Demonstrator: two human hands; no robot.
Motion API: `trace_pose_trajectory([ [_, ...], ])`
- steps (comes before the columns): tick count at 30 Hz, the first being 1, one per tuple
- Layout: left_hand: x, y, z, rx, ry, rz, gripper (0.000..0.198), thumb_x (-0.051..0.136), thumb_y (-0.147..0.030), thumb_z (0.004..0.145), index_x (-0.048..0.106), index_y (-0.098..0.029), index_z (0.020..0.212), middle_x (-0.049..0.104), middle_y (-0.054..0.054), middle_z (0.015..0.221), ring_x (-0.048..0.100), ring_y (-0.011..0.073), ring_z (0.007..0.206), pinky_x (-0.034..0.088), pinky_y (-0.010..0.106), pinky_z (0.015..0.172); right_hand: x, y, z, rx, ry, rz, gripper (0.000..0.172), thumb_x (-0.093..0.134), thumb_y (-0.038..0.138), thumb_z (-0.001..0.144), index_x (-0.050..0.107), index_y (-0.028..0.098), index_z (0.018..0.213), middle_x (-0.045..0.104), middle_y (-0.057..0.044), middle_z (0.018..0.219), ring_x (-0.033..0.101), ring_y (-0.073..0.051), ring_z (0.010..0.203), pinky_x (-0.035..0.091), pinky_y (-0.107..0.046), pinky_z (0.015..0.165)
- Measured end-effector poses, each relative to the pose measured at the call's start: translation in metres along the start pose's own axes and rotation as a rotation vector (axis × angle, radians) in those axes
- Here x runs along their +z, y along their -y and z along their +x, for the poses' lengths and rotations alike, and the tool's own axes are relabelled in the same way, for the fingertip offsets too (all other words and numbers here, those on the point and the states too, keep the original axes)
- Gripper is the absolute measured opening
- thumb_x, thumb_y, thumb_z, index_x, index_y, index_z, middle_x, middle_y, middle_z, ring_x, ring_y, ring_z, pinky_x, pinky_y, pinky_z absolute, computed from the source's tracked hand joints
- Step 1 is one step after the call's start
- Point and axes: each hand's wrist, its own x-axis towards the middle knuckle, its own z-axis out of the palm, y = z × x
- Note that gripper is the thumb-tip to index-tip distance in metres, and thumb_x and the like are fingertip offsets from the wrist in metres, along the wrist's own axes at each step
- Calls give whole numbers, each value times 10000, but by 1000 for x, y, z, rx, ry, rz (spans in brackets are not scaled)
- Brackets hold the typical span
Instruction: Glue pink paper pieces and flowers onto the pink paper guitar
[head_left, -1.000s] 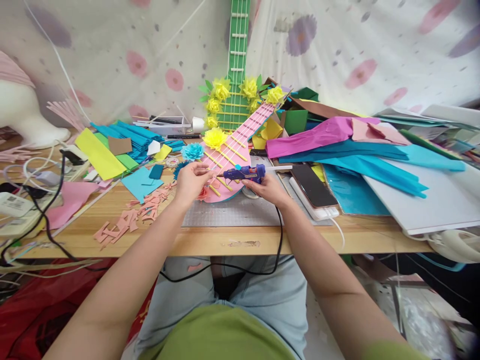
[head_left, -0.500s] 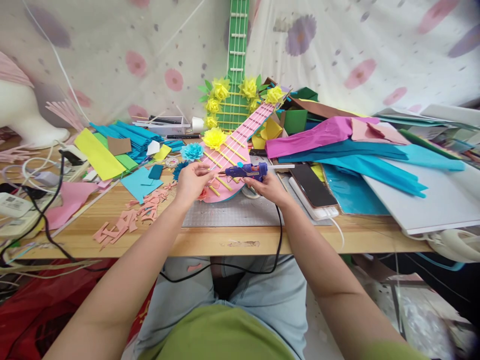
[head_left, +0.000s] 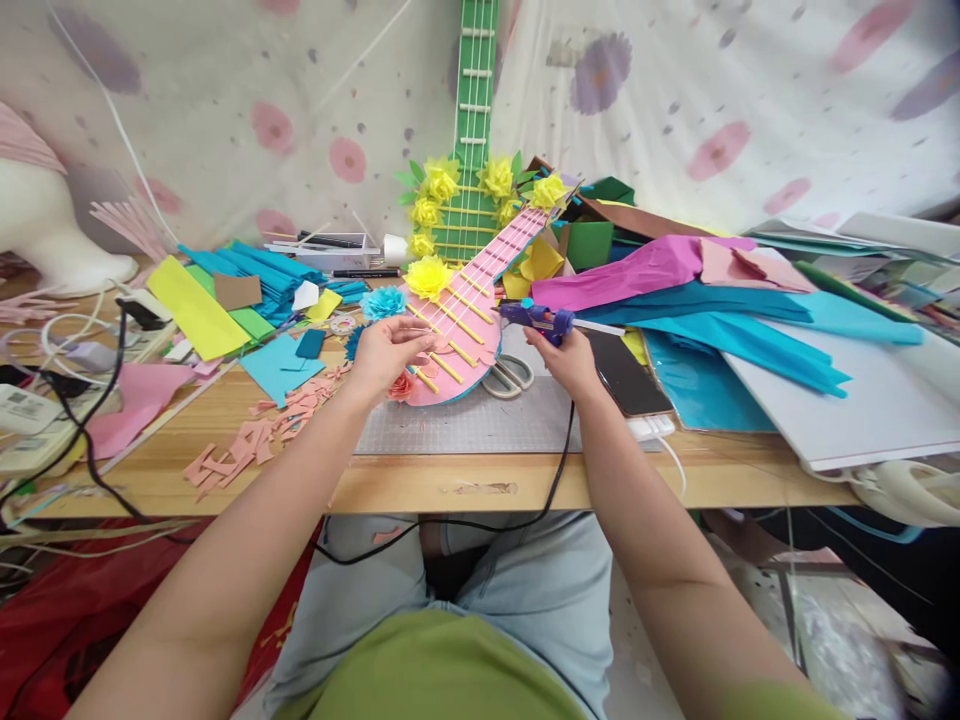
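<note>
My right hand (head_left: 566, 358) is wrapped round a purple hot glue gun (head_left: 541, 320), which has a white glue stick in its back end. Its nozzle points left, just off the right edge of a pink paper guitar (head_left: 480, 372). Over the guitar's lower left side, the fingers of my left hand (head_left: 386, 355) are pinched together; what they hold is too small to make out. Yellow strips run across the guitar body. A yellow paper flower (head_left: 428, 278), a light blue one (head_left: 384, 302) and a coral one (head_left: 401, 386) sit along its left edge.
Scissors (head_left: 510, 377) lie on a grey cutting mat (head_left: 450, 430). Right of my hand are a phone (head_left: 634, 380) and crepe paper (head_left: 645, 275). Pink scraps (head_left: 244, 445) litter the left side. A green paper guitar (head_left: 474, 120) stands behind. The gun's black cord (head_left: 556, 475) hangs over the table edge.
My right hand has moved the glue gun to the right and slightly up, away from my left hand, uncovering the scissors. My left hand stays nearly in place.
</note>
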Motion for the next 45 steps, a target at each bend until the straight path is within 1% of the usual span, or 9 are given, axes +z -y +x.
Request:
trace_pose_trajectory([
  [4, -7, -7, 7, 43, 34, 66, 392, 805, -271, 534, 645, -147, 868, 696, 31, 773, 657, 128, 691, 520, 212, 558, 1, -17, 14, 107, -95, -201, 507, 582, 582, 733, 703, 116, 893, 719, -167, 878, 663, -313, 890, 476, -402, 808],
  [13, -20, -14, 14, 105, 140, 243, 507, 787, -226, 586, 652, -159, 1069, 690, 51, 772, 652, 162, 718, 535, 273, 619, 17, -20, 15, 150, 84, -369, 503, 547, 526, 805, 639, 106, 1067, 681, -196, 1054, 637, -295, 1006, 458, -377, 847],
  [19, -30, -16, 13, 242, 214, 559, 569, 704, -115, 648, 618, -214, 1202, 669, 52, 931, 612, 128, 703, 515, 280, 683, -12, -4, 0, 113, 32, -603, 530, 660, 498, 705, 568, 101, 1044, 625, -213, 1097, 578, -317, 1037, 436, -374, 811],
  [23, -34, -17, 14, 323, 233, 693, 663, 672, -108, 673, 535, -275, 1299, 595, 64, 1170, 623, 126, 738, 511, 304, 755, -36, 25, -16, 200, 296, -715, 385, 666, 523, 688, 558, 184, 834, 656, -105, 831, 609, -270, 796, 410, -341, 668],
  [25, -34, -16, 16, 372, 275, 731, 716, 666, -118, 683, 474, -301, 1348, 547, 69, 1253, 627, 133, 776, 510, 310, 781, -37, 42, -21, 102, 368, -583, 305, 658, 480, 708, 533, 210, 771, 641, -47, 759, 592, -220, 725, 394, -313, 634],
  [31, -27, -13, 18, 436, 353, 877, 806, 647, -114, 699, 356, -360, 1410, 470, 68, 1355, 629, 129, 789, 497, 301, 804, 13, 88, -17, -195, 475, 18, 190, 611, 229, 733, 519, 214, 899, 661, -5, 782, 605, -145, 704, 444, -275, 657],
  [36, -25, -14, 16, 453, 354, 927, 826, 646, -79, 702, 346, -372, 1413, 466, 73, 1342, 633, 138, 789, 484, 312, 808, 46, 114, -13, -263, 585, -49, 311, 598, 112, 719, 523, 192, 1010, 701, -38, 892, 643, -152, 784, 464, -282, 700],
  [41, -25, -11, 17, 493, 364, 900, 800, 657, -70, 683, 393, -354, 1382, 453, 81, 1350, 643, 176, 894, 471, 316, 841, 56, 124, -13, -323, 614, -200, 427, 609, 124, 728, 512, 153, 1144, 717, -66, 917, 662, -192, 816, 456, -296, 695],
  [45, -24, -10, 17, 504, 354, 880, 816, 676, -79, 658, 395, -314, 1387, 476, 103, 1337, 639, 201, 945, 471, 315, 850, 62, 123, -14, -359, 572, -294, 368, 575, 113, 739, 533, 157, 1102, 721, -55, 843, 663, -204, 812, 432, -294, 670],
])
